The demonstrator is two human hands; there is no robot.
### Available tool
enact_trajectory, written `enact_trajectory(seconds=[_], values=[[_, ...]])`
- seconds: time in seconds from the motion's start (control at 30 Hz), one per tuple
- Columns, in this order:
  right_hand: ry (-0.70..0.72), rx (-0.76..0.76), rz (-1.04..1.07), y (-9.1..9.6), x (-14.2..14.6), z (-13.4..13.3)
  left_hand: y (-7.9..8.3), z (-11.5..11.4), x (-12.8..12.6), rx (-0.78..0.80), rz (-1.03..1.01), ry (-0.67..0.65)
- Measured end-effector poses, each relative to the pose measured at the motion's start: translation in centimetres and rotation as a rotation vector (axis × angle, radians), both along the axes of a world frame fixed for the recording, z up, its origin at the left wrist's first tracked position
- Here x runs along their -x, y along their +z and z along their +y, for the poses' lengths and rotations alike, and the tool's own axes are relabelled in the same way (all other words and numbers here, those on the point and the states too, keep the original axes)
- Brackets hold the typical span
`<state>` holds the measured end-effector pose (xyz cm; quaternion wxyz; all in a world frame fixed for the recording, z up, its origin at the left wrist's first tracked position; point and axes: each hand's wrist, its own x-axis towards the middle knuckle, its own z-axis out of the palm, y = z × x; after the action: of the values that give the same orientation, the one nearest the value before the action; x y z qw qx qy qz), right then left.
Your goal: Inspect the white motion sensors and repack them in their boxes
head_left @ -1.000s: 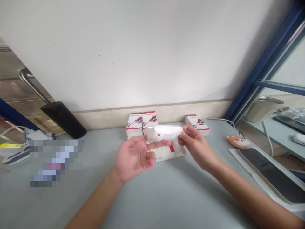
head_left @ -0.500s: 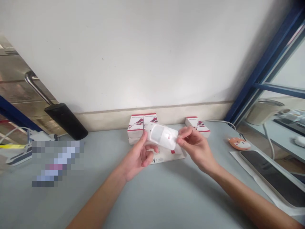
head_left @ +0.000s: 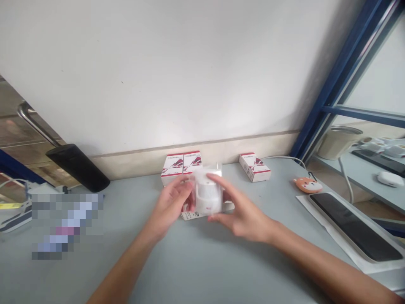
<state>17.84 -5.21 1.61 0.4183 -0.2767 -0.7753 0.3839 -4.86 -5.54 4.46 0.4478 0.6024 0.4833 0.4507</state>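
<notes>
- I am holding a white plastic device between my left hand and my right hand, up above the table.
- The device is showing a rounded, domed white body with a small red mark low on its front, and it is sitting inside clear plastic film that is sticking up at the top. Motion blur is hiding the finer detail.
- My left fingers are pressing together against the device's left side.
- My right fingers are spread, clamping it from the right, with my thumb running under it.
- A white carton is lying flat on the grey tabletop just beneath the device.
- Two white-and-red boxes are standing side by side behind it, and a third box is standing apart to the right.
- An orange fox-shaped trinket and a dark tablet are lying further right.
</notes>
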Motion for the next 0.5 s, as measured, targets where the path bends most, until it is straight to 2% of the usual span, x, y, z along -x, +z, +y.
enact_trajectory(seconds=[0.07, 0.13, 0.17, 0.23, 0.37, 0.5], values=[[-0.111, 0.065, 0.052, 0.6, -0.6, 0.8, -0.4, 0.3, 0.1, -0.22, 0.267, 0.08], [-0.246, 0.118, 0.033, 1.2, -1.6, 1.7, -1.2, 0.5, 0.5, -0.404, 0.593, 0.05], [-0.306, 0.13, -0.01, 1.5, -2.3, 2.3, -1.6, 0.7, 0.7, -0.451, 0.726, 0.004], [-0.371, 0.149, -0.151, 1.9, -3.7, 3.3, -2.5, 0.8, 1.0, -0.446, 0.881, -0.064], [-0.357, 0.234, -0.356, 1.6, -5.1, 4.3, -3.7, 1.0, 1.4, -0.291, 0.918, -0.071], [-0.447, 0.268, -0.288, 0.7, -4.0, 4.3, -4.2, 1.0, 1.1, -0.301, 0.833, -0.086]])
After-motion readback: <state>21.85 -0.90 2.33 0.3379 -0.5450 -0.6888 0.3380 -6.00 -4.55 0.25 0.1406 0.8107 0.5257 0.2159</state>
